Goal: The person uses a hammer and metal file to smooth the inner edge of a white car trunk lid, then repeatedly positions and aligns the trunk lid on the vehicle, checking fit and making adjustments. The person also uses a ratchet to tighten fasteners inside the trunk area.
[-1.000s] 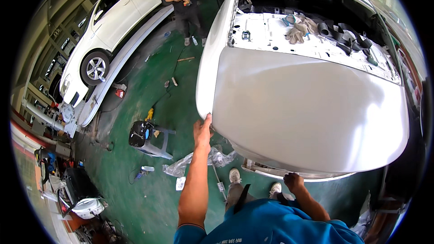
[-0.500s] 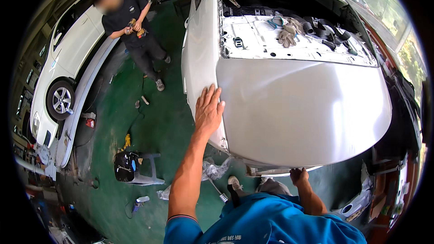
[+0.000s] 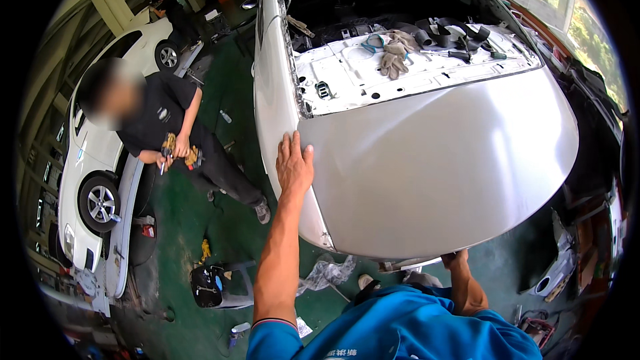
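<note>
My left hand (image 3: 294, 165) lies flat with fingers stretched out, across the seam between the white rear fender (image 3: 283, 103) and the bare silver trunk lid (image 3: 433, 173) of a car. Below the lid's rear edge, my right hand (image 3: 457, 259) is curled against its underside; the fingertips are hidden there. Forward of the lid, the rear window opening has no glass. Grey work gloves (image 3: 395, 60), a blue-rimmed item (image 3: 373, 43) and black straps (image 3: 443, 35) lie on the white metal shelf inside it.
At the left a co-worker (image 3: 167, 103) holds yellow-and-black power tools (image 3: 193, 158). Another white car (image 3: 97, 140) stands behind on a lift rail (image 3: 127, 240). A black case (image 3: 208, 287) and crumpled plastic sheet (image 3: 328, 272) lie on the green floor (image 3: 177, 237). Body panels (image 3: 557, 260) stand at the right.
The co-worker has come nearer along the car's left side. My view has shifted, and my right hand has gone farther under the lid's edge. My left hand stays on the seam.
</note>
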Motion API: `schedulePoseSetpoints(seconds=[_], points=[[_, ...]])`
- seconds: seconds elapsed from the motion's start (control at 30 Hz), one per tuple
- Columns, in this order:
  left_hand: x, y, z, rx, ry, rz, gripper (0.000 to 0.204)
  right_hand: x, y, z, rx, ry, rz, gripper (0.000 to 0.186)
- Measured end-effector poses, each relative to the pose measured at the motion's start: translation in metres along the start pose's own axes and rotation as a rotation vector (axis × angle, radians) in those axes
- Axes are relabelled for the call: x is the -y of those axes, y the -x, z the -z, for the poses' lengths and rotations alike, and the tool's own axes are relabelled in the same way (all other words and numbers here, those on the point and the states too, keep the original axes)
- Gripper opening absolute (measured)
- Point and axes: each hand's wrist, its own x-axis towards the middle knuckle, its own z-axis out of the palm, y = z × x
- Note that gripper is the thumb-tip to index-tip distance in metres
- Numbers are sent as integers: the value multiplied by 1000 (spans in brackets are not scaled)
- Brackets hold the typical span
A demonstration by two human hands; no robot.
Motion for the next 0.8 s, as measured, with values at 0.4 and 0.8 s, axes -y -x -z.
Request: schedulePoseSetpoints(seconds=[0.4,0.8], points=[[28,-33,-13,-113,119,110,48,2,26,-28,31,268,80,46],[20,-37,-19,-130,123,182,47,11,-12,-10,162,307,84,47]])
